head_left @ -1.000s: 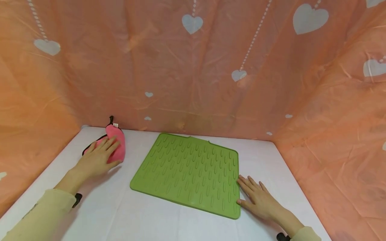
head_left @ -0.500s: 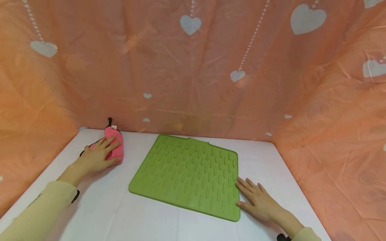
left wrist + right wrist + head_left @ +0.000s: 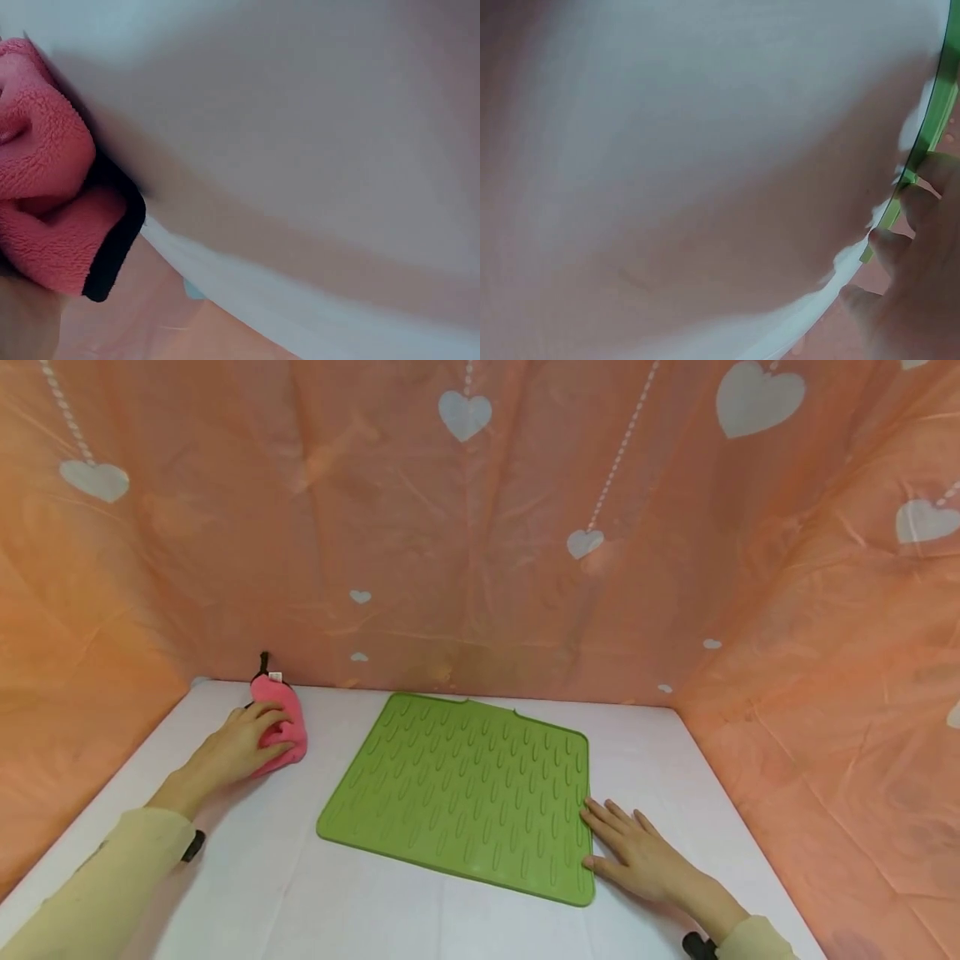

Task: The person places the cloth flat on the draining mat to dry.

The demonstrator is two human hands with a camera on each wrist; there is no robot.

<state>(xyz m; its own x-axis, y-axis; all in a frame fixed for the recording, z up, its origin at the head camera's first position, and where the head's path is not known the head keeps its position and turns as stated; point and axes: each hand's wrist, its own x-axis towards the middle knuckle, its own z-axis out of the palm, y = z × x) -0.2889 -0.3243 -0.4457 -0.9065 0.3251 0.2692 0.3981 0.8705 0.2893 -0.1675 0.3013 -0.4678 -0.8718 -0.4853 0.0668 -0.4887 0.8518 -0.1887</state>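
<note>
Pink cloth [image 3: 295,724] gripped in the left hand [image 3: 227,749], right hand [image 3: 647,862] spread at the green mat [image 3: 465,793]!
Nearest, the right hand lays straight fingers on the mat's right edge; the mat spans the white table's [image 3: 360,902] middle, almost to the far edge. Well apart, the left hand's fingers curl into the bunched cloth near the far left corner. And there, a small white label [image 3: 275,677] beside a black loop [image 3: 264,662], any print too small to read! Beyond, an orange drape [image 3: 517,577] with pale hearts [image 3: 465,416].
</note>
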